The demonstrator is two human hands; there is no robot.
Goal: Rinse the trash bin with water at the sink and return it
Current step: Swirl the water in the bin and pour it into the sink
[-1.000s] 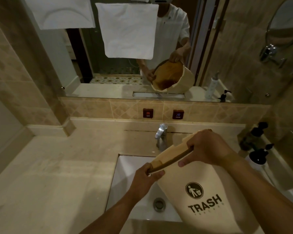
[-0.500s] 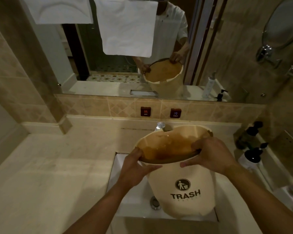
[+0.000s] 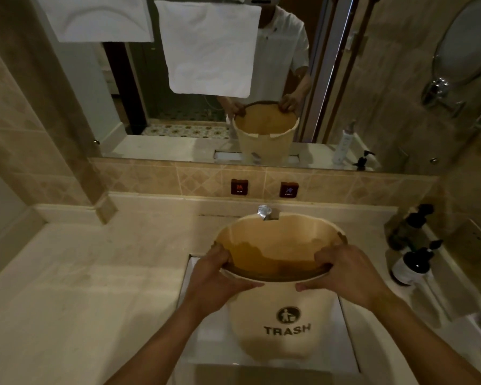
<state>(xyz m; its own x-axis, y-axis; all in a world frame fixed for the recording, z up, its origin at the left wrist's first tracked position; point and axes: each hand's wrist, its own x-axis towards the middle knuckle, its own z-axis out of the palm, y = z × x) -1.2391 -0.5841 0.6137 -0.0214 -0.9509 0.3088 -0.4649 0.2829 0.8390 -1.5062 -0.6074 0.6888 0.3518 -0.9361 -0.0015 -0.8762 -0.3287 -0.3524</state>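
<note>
We hold cream round plastic trash bin [image 3: 278, 329] upright over white sink basin [image 3: 347, 345], left hand [image 3: 217, 276] and right hand [image 3: 345, 273] gripping rim. Chrome tap [image 3: 265, 212] just behind rim; whether water runs, cannot tell. Return not yet done.

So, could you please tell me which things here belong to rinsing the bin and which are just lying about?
For the job:
trash bin, gripped at the rim by left hand and right hand
tap
sink

Lying about:
white towel
two dark pump bottles
counter
</note>
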